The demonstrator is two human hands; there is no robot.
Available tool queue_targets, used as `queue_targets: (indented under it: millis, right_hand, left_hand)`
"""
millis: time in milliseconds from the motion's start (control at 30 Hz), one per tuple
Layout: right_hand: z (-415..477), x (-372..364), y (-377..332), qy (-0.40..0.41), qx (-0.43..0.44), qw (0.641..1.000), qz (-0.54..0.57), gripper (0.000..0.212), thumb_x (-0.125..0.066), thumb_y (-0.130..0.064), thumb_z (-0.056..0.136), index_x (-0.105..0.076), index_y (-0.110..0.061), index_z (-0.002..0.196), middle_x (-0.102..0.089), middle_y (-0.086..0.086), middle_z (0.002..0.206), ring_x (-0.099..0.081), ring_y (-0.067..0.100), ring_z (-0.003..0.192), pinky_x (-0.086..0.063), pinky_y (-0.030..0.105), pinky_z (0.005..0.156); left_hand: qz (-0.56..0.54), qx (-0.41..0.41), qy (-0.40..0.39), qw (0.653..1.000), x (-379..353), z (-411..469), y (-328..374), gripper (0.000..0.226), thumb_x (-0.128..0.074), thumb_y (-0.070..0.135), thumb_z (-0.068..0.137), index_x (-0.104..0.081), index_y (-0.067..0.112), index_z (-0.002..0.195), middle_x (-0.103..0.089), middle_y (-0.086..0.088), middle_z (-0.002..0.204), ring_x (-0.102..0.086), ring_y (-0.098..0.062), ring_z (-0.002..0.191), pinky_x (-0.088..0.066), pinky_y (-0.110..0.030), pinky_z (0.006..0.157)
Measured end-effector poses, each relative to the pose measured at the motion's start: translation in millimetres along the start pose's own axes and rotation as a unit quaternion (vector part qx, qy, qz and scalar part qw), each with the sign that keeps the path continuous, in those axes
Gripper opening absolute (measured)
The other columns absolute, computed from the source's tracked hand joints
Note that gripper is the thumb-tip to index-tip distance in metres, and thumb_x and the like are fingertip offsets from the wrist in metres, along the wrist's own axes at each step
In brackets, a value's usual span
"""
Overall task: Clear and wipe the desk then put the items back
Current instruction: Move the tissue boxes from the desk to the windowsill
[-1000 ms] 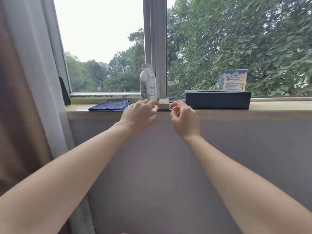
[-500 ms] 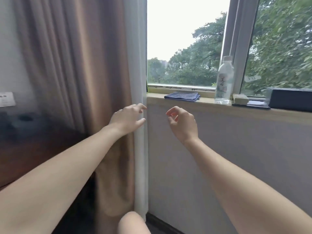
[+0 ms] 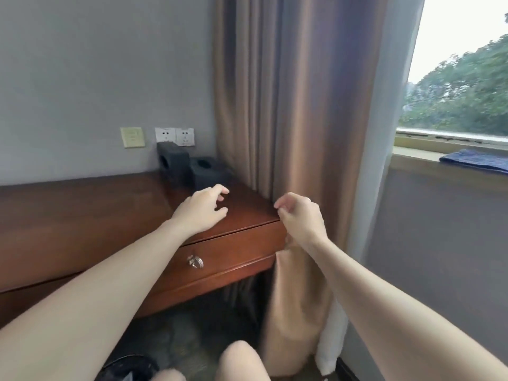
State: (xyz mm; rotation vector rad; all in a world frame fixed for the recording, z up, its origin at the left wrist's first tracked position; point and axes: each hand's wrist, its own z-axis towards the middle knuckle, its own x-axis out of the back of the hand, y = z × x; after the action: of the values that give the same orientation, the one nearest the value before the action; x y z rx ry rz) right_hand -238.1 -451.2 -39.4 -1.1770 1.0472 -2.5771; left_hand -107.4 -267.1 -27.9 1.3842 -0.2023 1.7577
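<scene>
The bench (image 3: 82, 215) fills the left and centre of the frame and carries 2 dark blocks (image 3: 189, 171) at its rear right corner below the wall sockets (image 3: 174, 136). The blue cloth (image 3: 475, 160) lies on the windowsill (image 3: 412, 153) at the right edge, well apart. The left hand (image 3: 204, 210) hovers over the bench's right end and the right hand (image 3: 301, 215) just off its corner, both empty with fingers loosely curled. Clearing appears to be the step in hand, and the next move calls for a forward reach to lift off the 2 blocks.

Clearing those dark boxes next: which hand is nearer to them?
Left. The left hand hovers over the desk just in front of the dark boxes; the right hand is off the desk's corner, by the curtain.
</scene>
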Motion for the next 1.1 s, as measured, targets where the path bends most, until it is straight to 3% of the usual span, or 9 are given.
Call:
queue_targets:
  millis: [433,700,867,1000,1100]
  right_hand:
    - [73,-116,-44,-0.112,0.011,0.993,0.027,0.020,-0.053,-0.019,0.090,-0.067,-0.031,0.097,-0.067,-0.010,0.092,-0.062,0.014,0.086,-0.044,0.025,0.074]
    - [156,-184,-61,-0.146,0.019,0.989,0.028,0.029,-0.056,-0.015,0.094,-0.061,-0.024,0.121,-0.064,-0.002,0.121,-0.061,0.018,0.109,-0.051,0.031,0.092]
    - [210,-218,-51,-0.158,0.033,0.987,-0.021,0.048,-0.059,-0.011,0.093,-0.047,-0.020,0.139,-0.049,0.003,0.142,-0.050,0.020,0.127,-0.044,0.030,0.099]
    - [244,-243,-46,-0.176,0.079,0.978,-0.076,0.063,-0.055,-0.004,0.092,-0.033,-0.019,0.149,-0.024,0.001,0.159,-0.021,0.019,0.146,-0.026,0.036,0.118]
    - [255,-256,-46,-0.203,0.113,0.965,-0.122,0.072,-0.052,-0.002,0.092,-0.020,-0.021,0.154,-0.012,0.000,0.162,-0.007,0.019,0.149,-0.017,0.038,0.121]
  left_hand:
    - [-0.014,0.138,-0.011,0.990,24,28,-118,0.045,-0.058,0.030,0.094,-0.043,0.026,0.136,-0.057,0.005,0.128,-0.061,-0.014,0.106,-0.048,-0.040,0.097]
    - [-0.046,0.157,-0.021,0.986,16,109,-174,0.048,-0.055,0.028,0.096,-0.038,0.025,0.141,-0.056,0.004,0.132,-0.061,-0.012,0.105,-0.047,-0.037,0.097]
    - [-0.046,0.114,-0.040,0.992,-5,172,-193,0.056,-0.053,0.018,0.097,-0.031,0.022,0.148,-0.042,-0.004,0.148,-0.053,-0.019,0.123,-0.043,-0.035,0.104]
    - [-0.006,0.063,-0.082,0.995,-23,212,-199,0.065,-0.047,0.009,0.097,-0.019,0.021,0.155,-0.014,-0.002,0.162,-0.027,-0.021,0.144,-0.027,-0.033,0.116]
    - [0.013,0.037,-0.104,0.994,-35,227,-200,0.067,-0.044,0.003,0.096,-0.018,0.020,0.155,-0.009,-0.001,0.163,-0.017,-0.021,0.148,-0.019,-0.034,0.120]
